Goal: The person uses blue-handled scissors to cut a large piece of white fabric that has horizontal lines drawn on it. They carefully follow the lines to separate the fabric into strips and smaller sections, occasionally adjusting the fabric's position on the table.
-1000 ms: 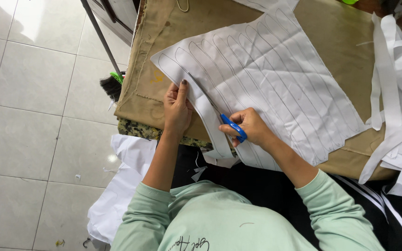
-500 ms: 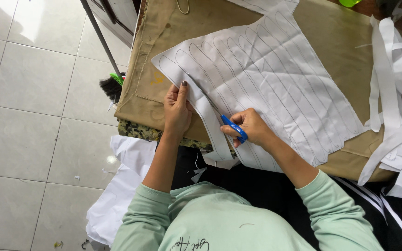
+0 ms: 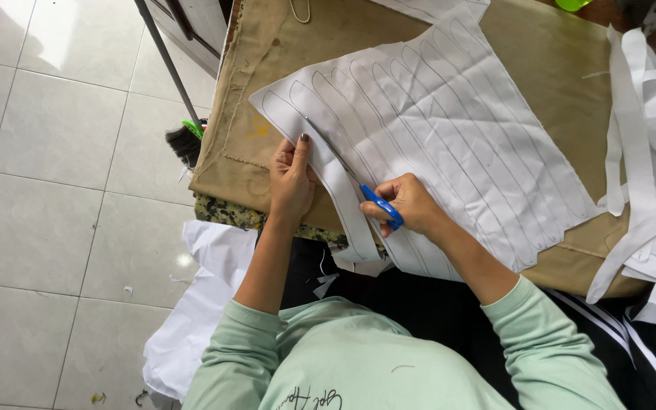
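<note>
A large white fabric sheet [image 3: 449,129] marked with long curved outlines lies on a table covered in tan cloth [image 3: 563,53]. My left hand [image 3: 291,181] presses flat on the sheet's left strip, near the table's front edge. My right hand [image 3: 408,205] grips blue-handled scissors [image 3: 380,205], whose blades point up and left along a drawn line in the sheet. A partly cut strip [image 3: 351,228] hangs over the table's edge between my two hands.
Several cut white strips [image 3: 647,152] are piled at the table's right end. More white fabric [image 3: 191,319] lies on the tiled floor at the left. A brush with a green handle [image 3: 187,137] and a slanted metal leg [image 3: 165,53] stand beside the table.
The scissors have advanced a little farther up the drawn line. My left hand stays pressed on the strip in much the same place.
</note>
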